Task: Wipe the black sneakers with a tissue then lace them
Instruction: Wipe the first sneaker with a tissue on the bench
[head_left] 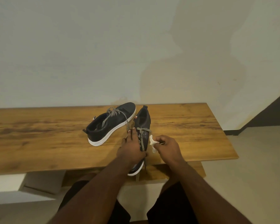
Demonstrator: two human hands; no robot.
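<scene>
Two black sneakers with white soles lie on a wooden table. The far sneaker rests on its sole, its speckled lace loose across the top. The near sneaker is tilted on its side, toe hanging over the table's front edge. My left hand grips this near sneaker along its left side, fingers stretched toward the laces. My right hand pinches a crumpled white tissue right beside the sneaker's upper.
The table stands against a pale wall. A lower wooden shelf shows under the front edge. A white box sits on the floor at the left. My dark-clothed knees are below the table edge.
</scene>
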